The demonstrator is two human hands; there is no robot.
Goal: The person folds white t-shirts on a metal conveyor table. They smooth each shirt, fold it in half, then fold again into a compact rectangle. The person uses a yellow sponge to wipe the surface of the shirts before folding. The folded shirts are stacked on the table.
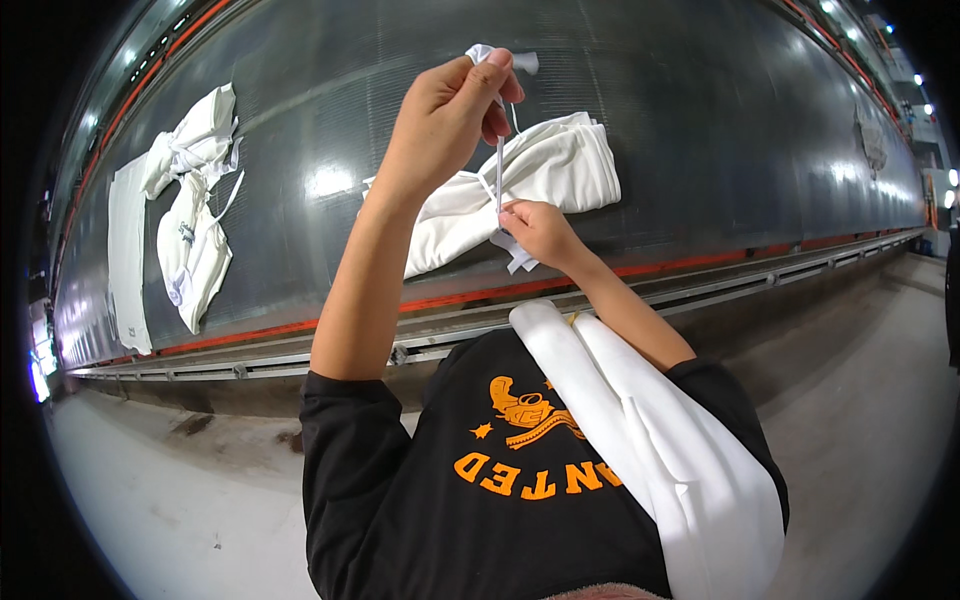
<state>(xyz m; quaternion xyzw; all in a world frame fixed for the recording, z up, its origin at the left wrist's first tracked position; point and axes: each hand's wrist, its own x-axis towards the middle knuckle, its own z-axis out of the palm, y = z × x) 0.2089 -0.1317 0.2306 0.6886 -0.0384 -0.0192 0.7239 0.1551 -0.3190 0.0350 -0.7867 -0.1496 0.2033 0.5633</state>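
A narrow white strip (499, 178) runs taut between my two hands. My left hand (450, 115) is raised high, its fingers closed around the strip's upper end, with a bit of white cloth sticking out above them. Lower and to the right, my right hand (542, 235) pinches the strip's lower end, where white fabric tails hang under the fingers. Just beyond and beneath my hands lies a bunched white cloth bundle (570, 170) on the dark belt (700, 140). Whether the strip is joined to that bundle I cannot tell.
To the left on the belt are knotted white cloth bundles (195, 250) and a flat folded white cloth (128, 255). Along the near side runs a metal rail (440, 345) with an orange-red edge. A white cloth roll (660, 440) hangs over my right shoulder. A grey cloth (870, 140) lies far right.
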